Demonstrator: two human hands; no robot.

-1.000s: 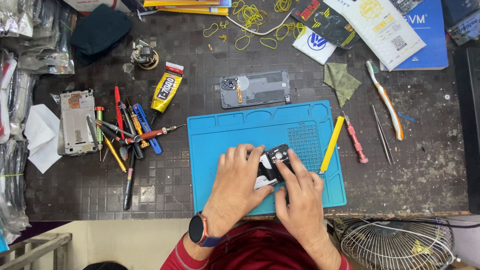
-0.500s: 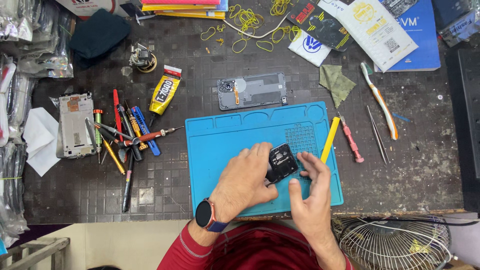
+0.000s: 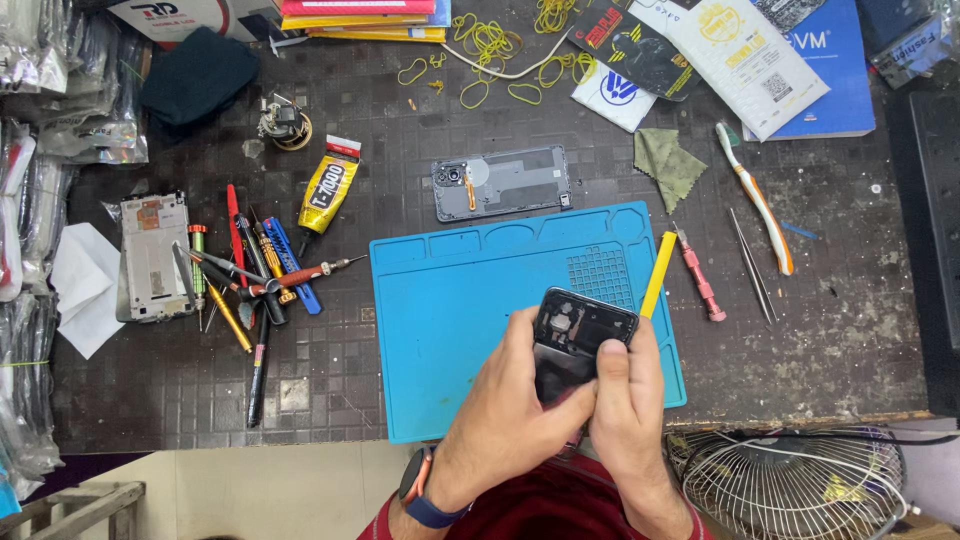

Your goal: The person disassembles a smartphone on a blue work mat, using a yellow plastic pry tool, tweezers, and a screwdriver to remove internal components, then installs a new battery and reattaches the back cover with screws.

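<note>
Both hands hold a black phone, tilted up above the near edge of a blue silicone work mat. My left hand wraps its left side from below; a dark watch sits on that wrist. My right hand grips the right side, with the thumb pressed on the phone's face. The phone's lower half is hidden by my fingers. A yellow pry tool lies on the mat just right of the phone.
A grey opened phone frame lies beyond the mat. A glue tube, screwdrivers and another phone frame lie left. A toothbrush, tweezers, a pink driver and a green cloth lie right. A wire fan guard sits at bottom right.
The phone has been lifted from the mat and tipped upright, toward the camera. Both hands shifted slightly right and nearer with it, closing more tightly around its sides.
</note>
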